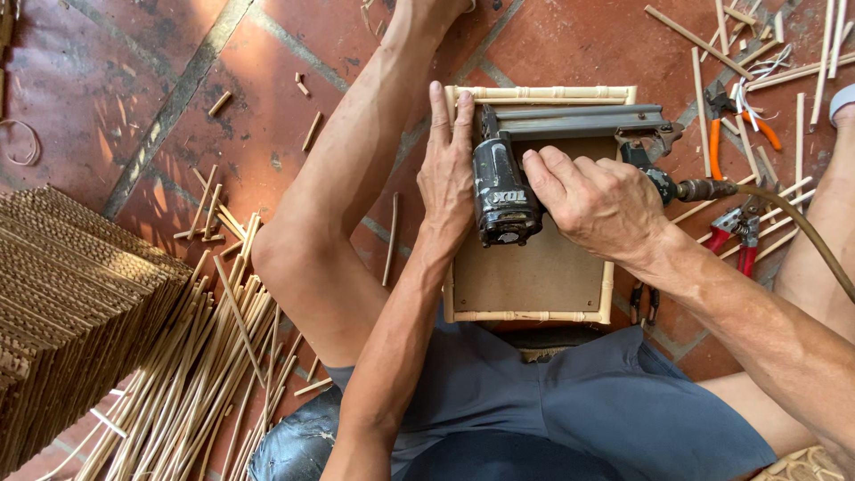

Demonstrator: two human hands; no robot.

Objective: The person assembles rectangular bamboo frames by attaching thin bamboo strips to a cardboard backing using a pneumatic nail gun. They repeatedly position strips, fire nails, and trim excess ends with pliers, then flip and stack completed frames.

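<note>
Bamboo edging already runs round the framed board (534,267); nailing is under way at its 12 o'clock side.
Right hand (598,203) grip is clamped on the pneumatic nail gun (534,169); left hand (448,174) lies flat, fingers together, on the frame.

Bright, even daylight, soft and diffuse. Shadows faint, short, pooled under arms and nail gun (508,191). Mild sheen on tiled floor (116,80) upper left, no harsh glare. Focus sharp across centre; slight softness and wide-angle stretch toward corners. No motion blur on either hand.
</note>
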